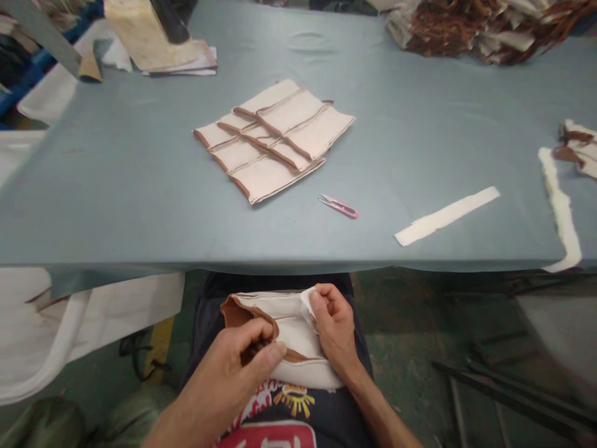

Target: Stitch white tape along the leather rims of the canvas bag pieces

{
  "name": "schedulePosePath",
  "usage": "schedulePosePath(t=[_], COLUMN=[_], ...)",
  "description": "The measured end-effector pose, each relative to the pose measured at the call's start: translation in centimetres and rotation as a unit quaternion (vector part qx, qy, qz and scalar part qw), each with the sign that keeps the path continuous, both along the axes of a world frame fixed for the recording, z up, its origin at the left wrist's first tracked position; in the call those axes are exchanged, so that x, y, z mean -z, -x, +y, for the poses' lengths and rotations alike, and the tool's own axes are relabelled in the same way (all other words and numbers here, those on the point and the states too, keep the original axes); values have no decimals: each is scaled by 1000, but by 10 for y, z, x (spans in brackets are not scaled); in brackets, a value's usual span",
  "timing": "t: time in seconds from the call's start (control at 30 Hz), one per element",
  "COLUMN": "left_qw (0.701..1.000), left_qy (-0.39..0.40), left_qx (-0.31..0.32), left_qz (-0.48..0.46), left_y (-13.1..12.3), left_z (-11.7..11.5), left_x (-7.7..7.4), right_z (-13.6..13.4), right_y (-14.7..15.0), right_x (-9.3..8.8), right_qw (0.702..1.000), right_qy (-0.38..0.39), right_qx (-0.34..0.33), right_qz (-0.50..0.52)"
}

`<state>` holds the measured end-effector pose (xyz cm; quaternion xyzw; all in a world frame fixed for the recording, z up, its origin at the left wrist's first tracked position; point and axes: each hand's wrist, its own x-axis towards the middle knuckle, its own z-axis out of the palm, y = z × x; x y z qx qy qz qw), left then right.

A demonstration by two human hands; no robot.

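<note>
Left hand (pixel 242 361): pinched tight on brown edge of cloth piece (pixel 289 320), thumb on top.
Right hand (pixel 333 330): closed on same piece, gripped its pale right end.
Cloth piece: lay on lap, below table (pixel 140 186) edge, long axis left to right, spanned between both hands.
Snips (pixel 339 206): on table, ahead and right, nearer right hand, well apart from both.
Stack (pixel 275 140): folded pieces, farther up table, ahead of left hand.
Strip (pixel 445 216): pale, right of snips.
</note>
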<state>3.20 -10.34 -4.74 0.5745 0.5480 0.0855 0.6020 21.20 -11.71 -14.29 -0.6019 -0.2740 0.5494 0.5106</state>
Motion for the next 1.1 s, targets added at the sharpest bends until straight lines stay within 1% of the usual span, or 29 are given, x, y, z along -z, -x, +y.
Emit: schedulePosePath(t=[0.1, 0.2, 0.27, 0.3, 0.37, 0.43, 0.5, 0.57, 0.6, 0.67, 0.73, 0.8, 0.93, 1.1], left_qw=[999, 997, 996, 995, 993, 989, 986, 983, 981, 978, 974, 971, 969, 969], left_qy=[1, -14, -18, -22, -36, -54, -78, -103, -111, -117, -118, -121, -112, -75], left_qx=[40, 64, 66, 64, 56, 43, 33, 26, 25, 24, 24, 23, 21, 18], left_qz=[3, -31, -55, -68, -100, -129, -142, -150, -156, -172, -190, -203, -219, -237], left_y=[2, 4, 5, 6, 6, 6, 4, 2, 1, -2, -5, -7, -11, -13], left_z=[5, 7, 9, 11, 17, 25, 32, 38, 40, 44, 47, 50, 57, 61], left_x=[-13, -15, -13, -12, -11, -10, -10, -11, -11, -14, -18, -23, -28, -25], right_z=[1, 5, 10, 13, 16, 16, 12, 9, 9, 12, 18, 24, 31, 33], right_y=[-3, -11, -22, -28, -39, -47, -49, -45, -41, -34, -28, -25, -25, -25], right_x=[-3, -10, -23, -32, -58, -88, -116, -135, -141, -144, -142, -140, -139, -137], right_qw=[1000, 999, 998, 998, 996, 992, 985, 977, 973, 962, 947, 936, 924, 918], right_qy=[-11, -20, -27, -31, -40, -47, -30, -24, -30, -62, -102, -134, -157, -162], right_qx=[-10, -18, -23, -28, -52, -107, -166, -207, -217, -222, -215, -201, -185, -191], right_qz=[-16, -33, -43, -48, -56, -57, -35, -47, -74, -149, -215, -256, -296, -308])
